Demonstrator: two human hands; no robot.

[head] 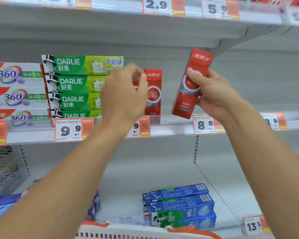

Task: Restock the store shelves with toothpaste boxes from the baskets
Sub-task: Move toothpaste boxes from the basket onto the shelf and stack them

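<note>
Hands: my right hand (212, 94) grips a tilted red toothpaste box (191, 83); left hand (126, 94), loosely curled, holds nothing. I'd straighten it, then seat it beside the standing red box (154, 94).

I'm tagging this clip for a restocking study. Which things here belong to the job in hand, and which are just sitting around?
In the job:
right hand gripping a tilted red box
left hand, holding nothing, by the upright red box on the middle shelf
basket

Just there:
green Darlie stack
Colgate 360 boxes
blue Darlie boxes
price tags
</note>
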